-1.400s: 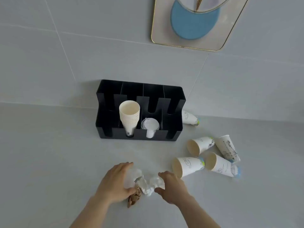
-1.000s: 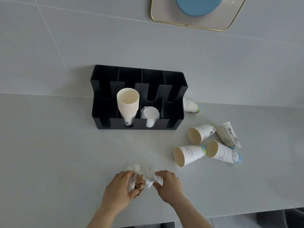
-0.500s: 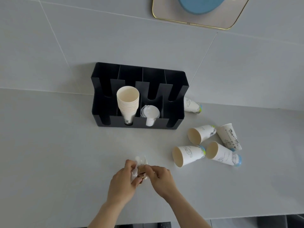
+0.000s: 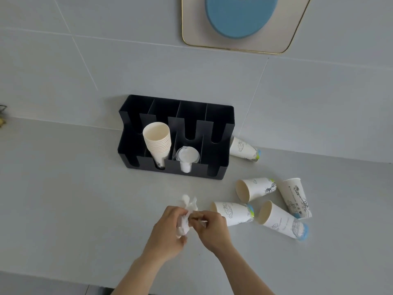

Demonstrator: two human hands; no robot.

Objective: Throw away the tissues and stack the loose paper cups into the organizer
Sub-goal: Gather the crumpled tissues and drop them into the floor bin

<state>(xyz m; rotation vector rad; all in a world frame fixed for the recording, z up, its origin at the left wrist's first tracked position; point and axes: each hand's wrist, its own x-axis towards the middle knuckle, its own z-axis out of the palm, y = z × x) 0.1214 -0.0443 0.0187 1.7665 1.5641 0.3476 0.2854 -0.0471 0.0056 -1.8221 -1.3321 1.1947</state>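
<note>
White tissues (image 4: 187,218) are bunched between left hand (image 4: 168,233) and right hand (image 4: 213,229), both pinching them above the counter (image 4: 74,209). Risk: loose grip sheds scraps; nearest paper cup (image 4: 232,212) could roll.

Bare counter (image 4: 63,199) lies left; toppled cups (image 4: 255,188) crowd the right.
</note>
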